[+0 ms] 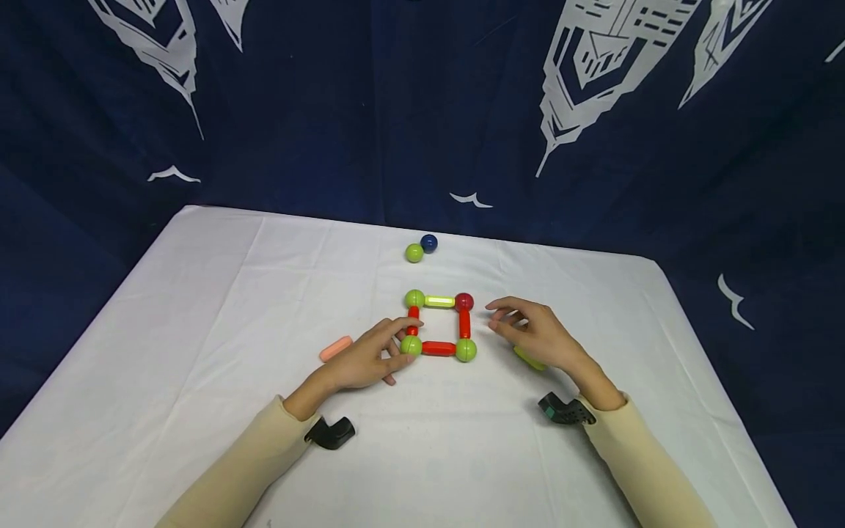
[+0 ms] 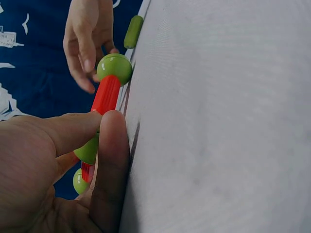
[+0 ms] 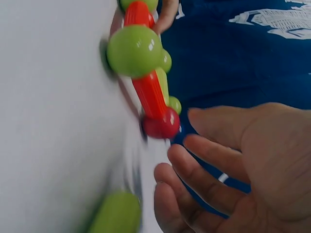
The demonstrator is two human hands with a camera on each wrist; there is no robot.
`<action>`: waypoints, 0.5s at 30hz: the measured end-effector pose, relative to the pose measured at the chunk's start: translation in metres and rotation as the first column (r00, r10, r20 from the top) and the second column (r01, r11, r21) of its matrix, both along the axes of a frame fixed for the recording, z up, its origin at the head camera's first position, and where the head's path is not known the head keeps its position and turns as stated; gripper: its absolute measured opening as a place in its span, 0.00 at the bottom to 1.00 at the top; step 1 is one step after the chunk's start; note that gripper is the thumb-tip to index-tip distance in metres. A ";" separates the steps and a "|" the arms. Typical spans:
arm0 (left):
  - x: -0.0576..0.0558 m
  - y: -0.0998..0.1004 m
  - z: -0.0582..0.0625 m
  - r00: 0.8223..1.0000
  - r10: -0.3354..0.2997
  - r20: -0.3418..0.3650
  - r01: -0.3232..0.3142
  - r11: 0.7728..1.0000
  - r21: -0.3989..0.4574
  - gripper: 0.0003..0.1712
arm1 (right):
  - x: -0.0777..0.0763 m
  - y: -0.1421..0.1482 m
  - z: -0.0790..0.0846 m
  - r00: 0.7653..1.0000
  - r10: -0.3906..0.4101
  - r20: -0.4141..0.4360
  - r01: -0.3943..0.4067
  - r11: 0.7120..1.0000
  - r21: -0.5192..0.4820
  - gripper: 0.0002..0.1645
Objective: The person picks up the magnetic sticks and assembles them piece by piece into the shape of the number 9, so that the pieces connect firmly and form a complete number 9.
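A square frame of rods and balls lies on the table, with green balls at three corners and a red ball [image 1: 464, 301] at the far right. Three of its sides are red rods [image 1: 439, 348]; the far side is a yellow-green rod [image 1: 439, 301]. My left hand [image 1: 370, 355] pinches the near left green ball [image 1: 411, 345] between thumb and fingers, which partly hide it in the left wrist view. To the right of the frame, apart from it, my right hand [image 1: 538, 334] hovers with loosely bent fingers and nothing in them. The near right green ball [image 3: 135, 51] shows large in the right wrist view.
A loose green rod [image 1: 529, 358] lies under the right hand. Beside the left hand is an orange rod [image 1: 336, 349]. Farther back, a green ball [image 1: 414, 253] and a dark blue ball [image 1: 429, 243] sit together on the white cloth [image 1: 317, 257].
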State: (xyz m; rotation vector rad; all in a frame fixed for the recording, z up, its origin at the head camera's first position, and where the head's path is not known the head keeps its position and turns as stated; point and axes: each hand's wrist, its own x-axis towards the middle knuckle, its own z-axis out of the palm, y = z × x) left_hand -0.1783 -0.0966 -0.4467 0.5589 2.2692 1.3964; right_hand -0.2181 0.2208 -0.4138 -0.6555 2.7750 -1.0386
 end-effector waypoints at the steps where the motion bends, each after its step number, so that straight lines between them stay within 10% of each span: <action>1: 0.000 0.000 0.000 1.000 -0.001 -0.004 0.001 1.000 0.003 0.34 | 0.001 0.004 0.001 1.000 0.006 0.002 -0.006 1.000 0.007 0.18; 15: 0.001 0.001 0.000 1.000 0.022 -0.013 -0.022 1.000 -0.007 0.34 | 0.012 0.041 0.004 0.988 0.082 0.133 -0.096 0.990 0.102 0.23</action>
